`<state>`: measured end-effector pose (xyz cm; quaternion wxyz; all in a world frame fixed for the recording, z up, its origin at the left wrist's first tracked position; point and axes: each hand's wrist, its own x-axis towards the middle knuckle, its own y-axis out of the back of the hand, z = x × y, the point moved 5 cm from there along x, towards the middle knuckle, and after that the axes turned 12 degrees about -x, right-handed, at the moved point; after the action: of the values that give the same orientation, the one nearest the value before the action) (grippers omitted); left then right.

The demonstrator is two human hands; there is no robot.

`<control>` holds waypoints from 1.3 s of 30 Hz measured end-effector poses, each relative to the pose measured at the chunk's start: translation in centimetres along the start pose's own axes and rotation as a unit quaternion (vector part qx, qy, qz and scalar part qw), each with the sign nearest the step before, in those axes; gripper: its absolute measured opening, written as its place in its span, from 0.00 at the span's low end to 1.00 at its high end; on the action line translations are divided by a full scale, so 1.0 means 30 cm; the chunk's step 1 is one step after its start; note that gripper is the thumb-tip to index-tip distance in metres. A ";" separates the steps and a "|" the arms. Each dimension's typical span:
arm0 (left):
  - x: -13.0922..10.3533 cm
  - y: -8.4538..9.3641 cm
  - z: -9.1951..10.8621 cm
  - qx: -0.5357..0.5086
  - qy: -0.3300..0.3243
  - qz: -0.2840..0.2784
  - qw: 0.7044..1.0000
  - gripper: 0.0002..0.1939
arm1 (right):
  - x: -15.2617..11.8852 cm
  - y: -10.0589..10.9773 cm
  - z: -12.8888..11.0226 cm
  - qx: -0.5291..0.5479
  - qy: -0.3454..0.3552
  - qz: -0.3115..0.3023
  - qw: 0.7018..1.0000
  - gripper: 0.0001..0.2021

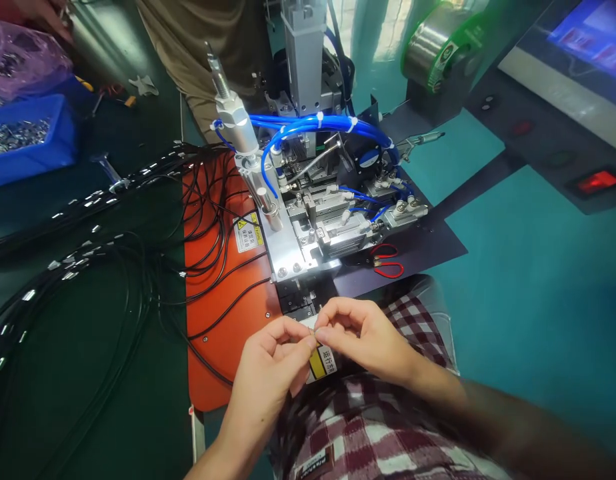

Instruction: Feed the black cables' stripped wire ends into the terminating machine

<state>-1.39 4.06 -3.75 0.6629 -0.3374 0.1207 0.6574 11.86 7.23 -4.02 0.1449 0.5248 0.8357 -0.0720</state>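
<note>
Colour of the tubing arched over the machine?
Blue tubing, with white ties around it; shows best in the head view.

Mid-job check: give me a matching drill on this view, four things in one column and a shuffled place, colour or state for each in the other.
Things:
1. scissors
2. blue bin
3. spool
4. left hand

Descriptions:
A. green rim
B. fingertips close to those of the right hand
C. red handles
D. holds many small shiny metal parts

Right pairs: 1-C, 2-D, 3-A, 4-B
</note>
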 end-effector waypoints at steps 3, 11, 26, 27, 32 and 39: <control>-0.001 0.000 -0.001 -0.021 -0.014 0.009 1.000 0.12 | 0.001 -0.020 0.010 0.055 -0.030 0.008 0.998 0.18; -0.011 -0.022 0.004 -0.084 -0.029 0.044 0.995 0.13 | -0.013 -0.059 0.035 0.101 -0.053 0.047 0.992 0.13; -0.010 -0.015 -0.001 -0.062 -0.030 0.036 0.997 0.13 | -0.006 -0.026 0.019 0.024 -0.043 0.068 0.996 0.08; -0.009 -0.015 -0.002 -0.055 -0.029 0.033 0.998 0.13 | -0.005 -0.021 0.018 0.010 -0.038 0.070 0.997 0.08; -0.002 -0.013 -0.007 -0.037 -0.031 0.019 0.999 0.14 | -0.005 -0.005 0.007 -0.067 0.002 0.075 0.995 0.05; -0.008 -0.013 -0.011 -0.057 -0.031 0.024 0.998 0.12 | -0.003 -0.033 0.023 0.045 -0.052 0.027 0.997 0.09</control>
<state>-0.96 3.71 -3.73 0.6300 -0.3511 0.0705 0.6891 11.12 6.53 -4.67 0.1659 0.5491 0.8083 -0.1327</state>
